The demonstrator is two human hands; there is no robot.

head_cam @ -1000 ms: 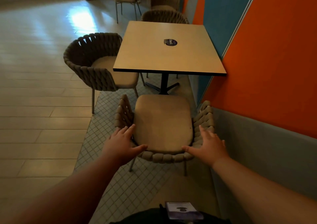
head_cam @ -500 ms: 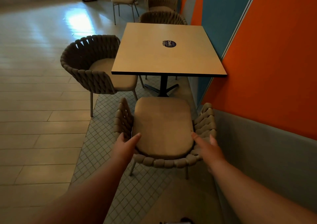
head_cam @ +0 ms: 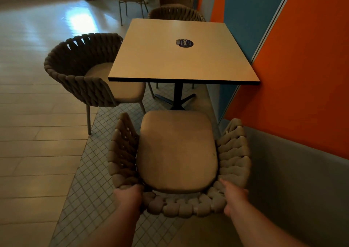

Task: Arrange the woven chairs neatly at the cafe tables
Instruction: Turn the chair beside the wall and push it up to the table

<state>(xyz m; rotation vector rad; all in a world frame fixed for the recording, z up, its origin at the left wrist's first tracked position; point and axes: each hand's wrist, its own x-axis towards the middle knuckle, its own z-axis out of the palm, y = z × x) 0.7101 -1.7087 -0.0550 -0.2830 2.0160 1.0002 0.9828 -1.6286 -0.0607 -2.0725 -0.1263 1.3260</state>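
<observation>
Both hands grip back rim of near chair (head_cam: 176, 152): left hand (head_cam: 130, 194) closed on left corner, right hand (head_cam: 235, 195) on right corner. Chair faces bench (head_cam: 181, 52), seat front at bench post. Second chair (head_cam: 90, 71) tucked at bench's left side; third (head_cam: 176, 14) behind. Orange wall (head_cam: 302, 76) just beside, right.

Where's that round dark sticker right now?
The round dark sticker lies flat on the square table, toward its far right part, nearer the orange and blue wall than the woven chair at the table's left side.

Orange and blue wall (head_cam: 302, 57), glossy tiled floor (head_cam: 37, 133), dim light
</observation>
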